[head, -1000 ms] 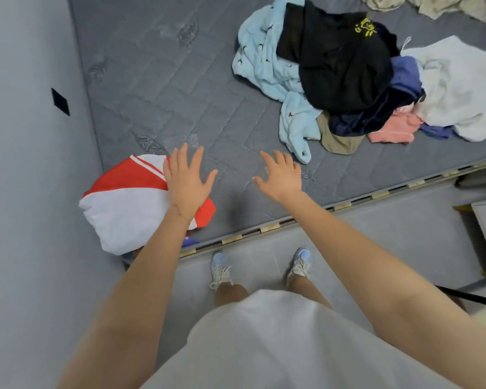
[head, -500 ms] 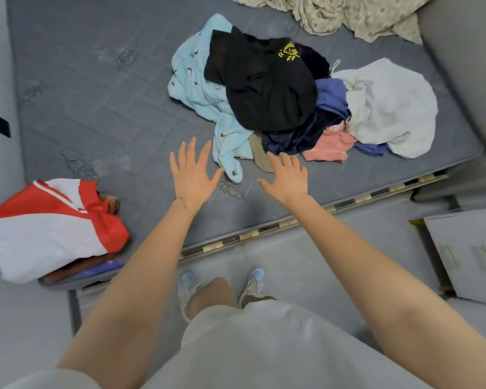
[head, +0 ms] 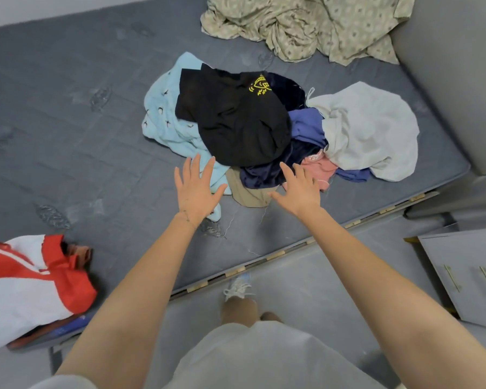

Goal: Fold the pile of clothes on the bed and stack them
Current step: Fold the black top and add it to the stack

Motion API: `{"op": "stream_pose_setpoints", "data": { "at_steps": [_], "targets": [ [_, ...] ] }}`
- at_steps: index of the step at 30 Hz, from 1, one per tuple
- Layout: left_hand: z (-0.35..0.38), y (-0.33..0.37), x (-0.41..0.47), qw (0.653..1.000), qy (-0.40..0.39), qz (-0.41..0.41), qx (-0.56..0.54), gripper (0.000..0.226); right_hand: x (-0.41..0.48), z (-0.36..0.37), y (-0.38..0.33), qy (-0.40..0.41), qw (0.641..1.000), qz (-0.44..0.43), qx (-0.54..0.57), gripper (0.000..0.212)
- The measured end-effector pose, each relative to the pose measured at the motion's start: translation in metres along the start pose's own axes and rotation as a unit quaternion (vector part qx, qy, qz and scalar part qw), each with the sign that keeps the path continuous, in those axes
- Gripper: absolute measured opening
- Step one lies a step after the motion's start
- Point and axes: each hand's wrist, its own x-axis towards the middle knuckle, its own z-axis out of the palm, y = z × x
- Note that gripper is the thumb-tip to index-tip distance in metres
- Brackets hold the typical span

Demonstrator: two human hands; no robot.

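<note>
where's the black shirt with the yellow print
In the head view the black shirt sits on top of the pile in the middle of the mattress, overlapping the light blue garment on its left, with the white garment to its right.

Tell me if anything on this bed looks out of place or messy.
The clothes pile is a crumpled, unfolded heap. A patterned sheet lies bunched at the far corner; a red and white garment sits apart, near left.

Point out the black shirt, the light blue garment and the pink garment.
black shirt (head: pixel 236 127): head view, middle of its dark fabric.
light blue garment (head: pixel 163 122): head view, its left part.
pink garment (head: pixel 324 168): head view, its exposed patch.
</note>
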Motion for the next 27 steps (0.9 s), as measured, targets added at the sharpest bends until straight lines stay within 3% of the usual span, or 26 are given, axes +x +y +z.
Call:
{"op": "stream_pose_setpoints", "data": {
  "at_steps": [10,27],
  "targets": [
    [0.018,0.054,0.095,1.0,-0.027,-0.002,-0.006,0.072,0.074,-0.029,0.057,-0.004,0.999,0.034,0.025,0.086],
    [0.129,0.104,0.211,0.992,-0.01,-0.122,-0.009,0.082,0.264,-0.003,0.115,-0.068,0.993,-0.086,0.036,0.089]
  ]
}}
